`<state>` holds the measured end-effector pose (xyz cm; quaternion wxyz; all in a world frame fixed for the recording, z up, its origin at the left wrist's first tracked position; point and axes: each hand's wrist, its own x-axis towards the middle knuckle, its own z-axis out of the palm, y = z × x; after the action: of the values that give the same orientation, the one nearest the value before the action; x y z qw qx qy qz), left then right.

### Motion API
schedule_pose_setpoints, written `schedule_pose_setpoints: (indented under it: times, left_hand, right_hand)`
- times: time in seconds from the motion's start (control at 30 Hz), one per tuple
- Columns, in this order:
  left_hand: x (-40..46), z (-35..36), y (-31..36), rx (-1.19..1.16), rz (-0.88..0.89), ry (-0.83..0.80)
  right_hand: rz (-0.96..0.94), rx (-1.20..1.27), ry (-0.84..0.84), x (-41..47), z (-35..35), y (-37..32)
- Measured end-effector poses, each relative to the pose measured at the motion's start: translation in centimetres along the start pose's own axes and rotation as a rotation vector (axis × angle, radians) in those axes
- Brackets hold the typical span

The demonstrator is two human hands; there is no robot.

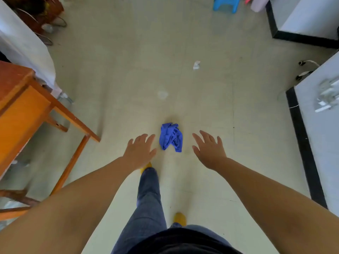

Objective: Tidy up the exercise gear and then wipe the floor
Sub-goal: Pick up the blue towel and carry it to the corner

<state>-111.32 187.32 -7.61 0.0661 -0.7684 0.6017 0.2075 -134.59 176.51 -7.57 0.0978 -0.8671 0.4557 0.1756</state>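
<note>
Both hands spread above crumpled blue cloth (171, 136) on floor (211, 99).
Left hand (140, 151) and right hand (209, 149) flank it, empty, probably positioned to grasp it for wiping.

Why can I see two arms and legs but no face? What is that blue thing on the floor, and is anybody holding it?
The camera sits on a person's head and looks forward and down, so you see what that person sees: their own arms, legs and yellow shoes, but never their face. There is no machine here, just a person tidying up.

The left hand and the right hand are both stretched out with fingers spread, and neither holds anything.

The blue thing is a crumpled blue cloth, lying on the pale floor between the two hands. Nobody is touching it.

Further away lies a small white scrap of paper. At the left stands an orange wooden table, and at the top a little blue stool.
</note>
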Motion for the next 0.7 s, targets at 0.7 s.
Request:
schedule_pose_setpoints:
  times: [0.7]
  left_hand:
    - [44.4,28.9,-9.7,0.23,0.33,-0.429]
  right_hand:
    - [0.04,0.243,-0.495,43.0,30.3,0.2]
